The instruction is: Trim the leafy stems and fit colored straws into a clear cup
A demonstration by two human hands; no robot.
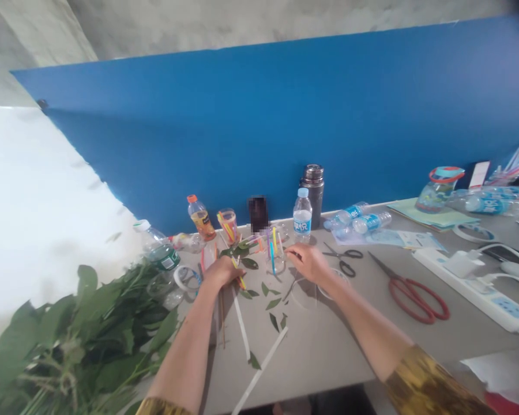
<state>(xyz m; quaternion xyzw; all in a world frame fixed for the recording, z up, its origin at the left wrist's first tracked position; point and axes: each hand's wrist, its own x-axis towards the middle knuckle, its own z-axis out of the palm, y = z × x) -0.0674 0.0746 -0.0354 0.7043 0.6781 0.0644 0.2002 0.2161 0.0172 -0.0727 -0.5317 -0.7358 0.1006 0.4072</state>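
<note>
Behind the work, a blue wall (242, 127) rises over a long grey table (320, 369). At the centre, the fingers of the right hand (307, 263) lie pressed together, their tips reaching toward a clear plastic cup (275, 271) that holds upright blue, yellow and pink straws (273, 245); whether they pinch anything cannot be told. The left hand (219, 273) curls over with its fingers hidden, just beside a leafy sprig (240, 251) and a yellow straw (241, 281), so its grip is also unclear. Low fingertips and a light touch suit thin pieces like these, which tip easily. Both forearms slope inward from the near edge of the table, wrists slightly bent, with gold sleeves (428, 386) at the elbows. Loose leaves (273, 304) and white strips (259, 372) lie scattered below the hands. To the right are black-handled scissors (343, 258), red-handled scissors (415, 300) and a white power strip (471, 288). Near the wall stand a water bottle (302, 216), a steel flask (313, 190) and a juice bottle (202, 218). A large bundle of leafy stems (78, 340) lies at the left.
</note>
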